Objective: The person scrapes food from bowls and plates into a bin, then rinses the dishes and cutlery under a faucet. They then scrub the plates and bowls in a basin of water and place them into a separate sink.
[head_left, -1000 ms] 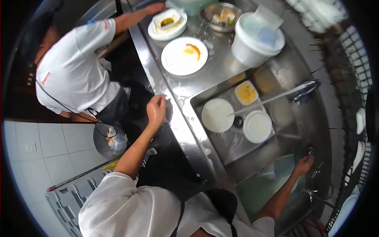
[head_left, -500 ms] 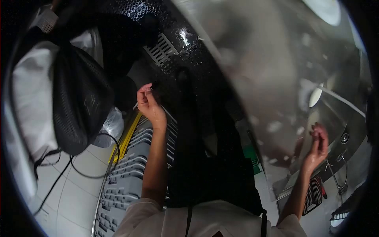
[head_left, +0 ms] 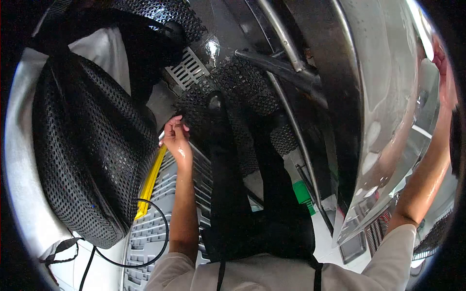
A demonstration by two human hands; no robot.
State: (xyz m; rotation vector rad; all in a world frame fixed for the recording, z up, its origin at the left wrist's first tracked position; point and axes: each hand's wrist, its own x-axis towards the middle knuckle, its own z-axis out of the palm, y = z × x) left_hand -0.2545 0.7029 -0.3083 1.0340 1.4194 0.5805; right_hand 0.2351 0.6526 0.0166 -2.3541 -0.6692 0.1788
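My left hand is held out in the air beside the black mesh item, fingers loosely bent and slightly apart, with nothing visible in it. The wrist looks wet. At the far right my right hand reaches up, its fingers closed at the edge of a white plate. The picture's dark rim cuts off part of that hand. Below it lies a wet stainless steel surface with whitish foam patches. The right forearm glistens with water.
On the left is a person in white clothing, with a black mesh item. A grey plastic crate, a yellow strip and a black cord are nearby. Black perforated mats cover the floor beside metal pipes.
My right hand has risen from over the steel surface to the white plate. The left hand has dropped slightly, its fingers less bunched. My view has shifted, showing the pipes beneath the steel surface.
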